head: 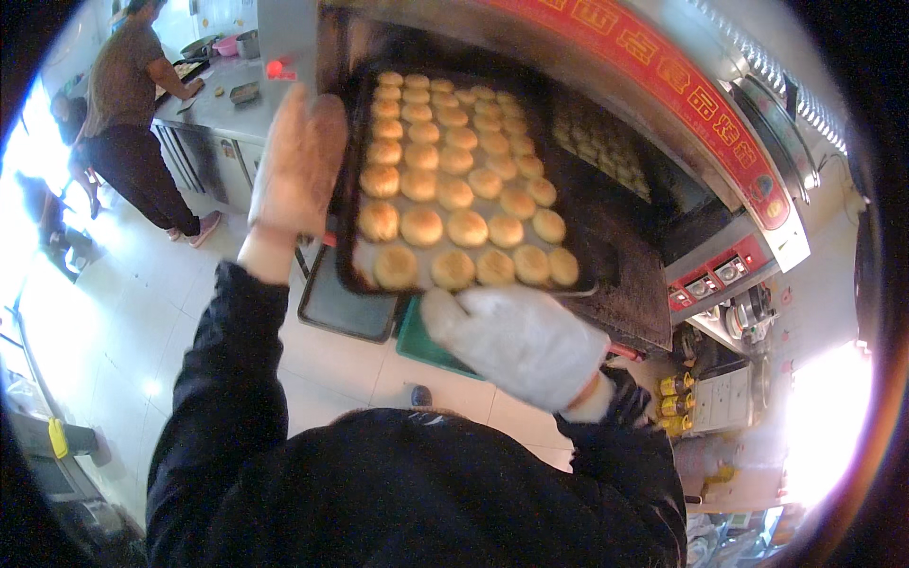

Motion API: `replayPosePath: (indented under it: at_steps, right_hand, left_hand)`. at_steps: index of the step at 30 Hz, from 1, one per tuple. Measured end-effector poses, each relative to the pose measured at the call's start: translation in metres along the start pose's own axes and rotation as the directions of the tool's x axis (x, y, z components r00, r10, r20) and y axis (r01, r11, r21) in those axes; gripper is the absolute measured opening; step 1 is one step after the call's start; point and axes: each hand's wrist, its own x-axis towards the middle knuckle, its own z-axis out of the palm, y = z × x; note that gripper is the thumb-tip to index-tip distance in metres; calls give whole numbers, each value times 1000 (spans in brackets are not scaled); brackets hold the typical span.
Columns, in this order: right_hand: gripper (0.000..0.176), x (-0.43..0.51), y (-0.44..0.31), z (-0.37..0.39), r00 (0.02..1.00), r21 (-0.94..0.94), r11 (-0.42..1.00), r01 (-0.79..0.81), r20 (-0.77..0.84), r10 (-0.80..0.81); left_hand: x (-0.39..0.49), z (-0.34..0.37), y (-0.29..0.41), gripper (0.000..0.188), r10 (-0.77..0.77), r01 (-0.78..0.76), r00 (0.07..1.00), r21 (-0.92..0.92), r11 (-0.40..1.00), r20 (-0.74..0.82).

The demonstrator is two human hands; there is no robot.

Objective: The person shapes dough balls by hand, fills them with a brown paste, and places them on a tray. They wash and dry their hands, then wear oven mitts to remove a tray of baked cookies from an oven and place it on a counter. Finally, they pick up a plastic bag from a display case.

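A dark baking tray [366, 287] filled with rows of round golden buns [466, 228] lies partly inside the open deck oven [625, 284]. My left hand [302, 167], in a thick white mitt, is upright along the tray's left side; whether it touches the rim is unclear. My right hand [515, 341], in a like mitt, is at the tray's near edge, its thumb by the front rim; the mitt hides the fingers and any grip. More pale buns show dimly to the right inside the oven, perhaps a reflection.
Below the tray are an empty grey tray [344, 305] and a green crate [433, 348] near the floor. Oven knobs [729, 271] are at the right. A person [124, 92] leans over a steel worktable [227, 117] at upper left. Yellow bottles [675, 405] stand at lower right.
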Motion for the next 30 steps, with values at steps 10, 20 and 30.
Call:
replayPosePath:
  at_steps: [10, 20, 30]
  right_hand:
    - [29, 131, 115, 63, 808, 16, 981, 191, -571, -148]
    - [29, 142, 172, 96, 959, 50, 996, -78, -271, 88]
    - [30, 7, 311, 70, 718, -36, 737, -675, -261, 645]
  left_hand:
    - [-133, 26, 36, 71, 443, -309, 896, 765, 566, 34]
    - [-167, 41, 18, 51, 387, -112, 820, 544, 832, -422]
    - [-155, 75, 11, 51, 302, 2, 790, 495, 869, -533]
